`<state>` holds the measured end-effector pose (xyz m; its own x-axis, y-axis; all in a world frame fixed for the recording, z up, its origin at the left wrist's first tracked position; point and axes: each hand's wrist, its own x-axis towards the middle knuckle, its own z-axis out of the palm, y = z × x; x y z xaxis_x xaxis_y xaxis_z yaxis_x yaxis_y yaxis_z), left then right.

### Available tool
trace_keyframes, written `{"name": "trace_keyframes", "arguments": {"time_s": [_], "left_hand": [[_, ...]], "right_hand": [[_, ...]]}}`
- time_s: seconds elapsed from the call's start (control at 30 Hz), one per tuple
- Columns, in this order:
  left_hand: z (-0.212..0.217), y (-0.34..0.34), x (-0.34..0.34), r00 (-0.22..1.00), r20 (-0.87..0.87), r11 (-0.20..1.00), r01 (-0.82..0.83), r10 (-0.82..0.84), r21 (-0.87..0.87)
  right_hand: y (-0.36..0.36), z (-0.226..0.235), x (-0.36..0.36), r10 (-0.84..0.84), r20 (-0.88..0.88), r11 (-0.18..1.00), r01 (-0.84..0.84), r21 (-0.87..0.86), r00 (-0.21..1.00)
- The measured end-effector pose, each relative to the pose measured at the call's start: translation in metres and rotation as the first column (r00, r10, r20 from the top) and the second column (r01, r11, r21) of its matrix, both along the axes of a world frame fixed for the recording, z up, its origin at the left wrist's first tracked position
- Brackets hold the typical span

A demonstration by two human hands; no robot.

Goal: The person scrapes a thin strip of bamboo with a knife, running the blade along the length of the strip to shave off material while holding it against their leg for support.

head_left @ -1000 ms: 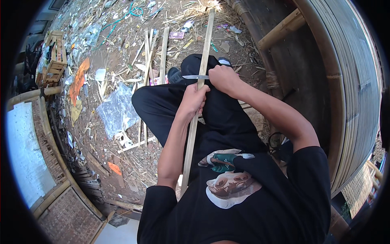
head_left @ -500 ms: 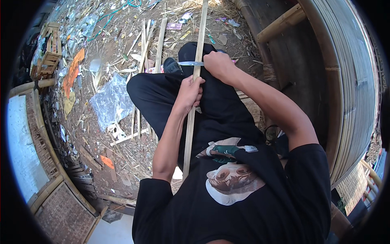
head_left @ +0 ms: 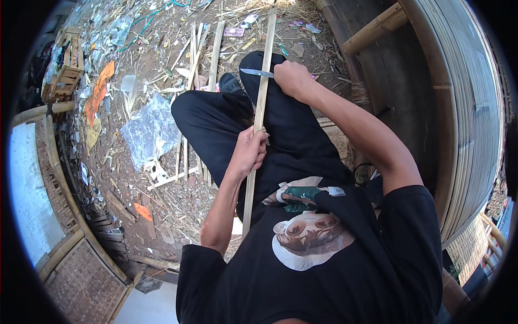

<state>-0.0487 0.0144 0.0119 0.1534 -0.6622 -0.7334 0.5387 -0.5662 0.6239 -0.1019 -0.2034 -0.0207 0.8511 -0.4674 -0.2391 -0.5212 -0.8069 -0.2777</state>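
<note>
A long, narrow bamboo strip (head_left: 263,100) runs lengthwise over my lap, from my belly to past my right knee. My left hand (head_left: 249,151) is closed round it at about mid-length. In my right hand (head_left: 293,79), above the right knee, is a knife (head_left: 257,72); the fist hides its handle. The blade points left and lies across the strip, farther out than my left hand. Whether its edge bites into the bamboo I cannot tell.
More bamboo strips (head_left: 216,51) lie on the littered ground beyond my left knee. Clear plastic sheeting (head_left: 150,129) and an orange scrap (head_left: 99,93) are to the left, near a wooden crate (head_left: 70,67). A bamboo-slat structure (head_left: 469,129) stands close on my right.
My left hand has slid nearer my body along the strip. The knife has moved slightly outward, its blade now more slanted, so the gap between my hands is wider.
</note>
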Motion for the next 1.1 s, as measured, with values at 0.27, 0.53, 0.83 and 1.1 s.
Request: {"name": "trace_keyframes", "arguments": {"time_s": [0.27,0.53,0.83,1.1], "left_hand": [[0.007,0.034,-0.011,1.0,0.018,0.999,-0.017,0.016,0.046],[0.002,0.054,-0.025,0.999,0.034,0.998,-0.014,0.011,0.068],[-0.011,-0.049,0.011,1.0,0.004,0.999,0.014,-0.014,-0.046],[-0.025,-0.081,0.03,0.996,0.082,0.999,0.042,-0.041,-0.016]], "right_hand": [[-0.007,-0.002,0.003,-0.012,-0.019,1.0,0.012,0.022,1.0],[-0.006,0.003,-0.014,-0.071,0.057,0.997,0.072,-0.012,0.996],[0.005,0.024,-0.022,0.098,-0.064,0.993,-0.094,0.074,0.993],[0.007,0.019,-0.014,0.207,-0.041,0.976,-0.204,0.077,0.977]]}}
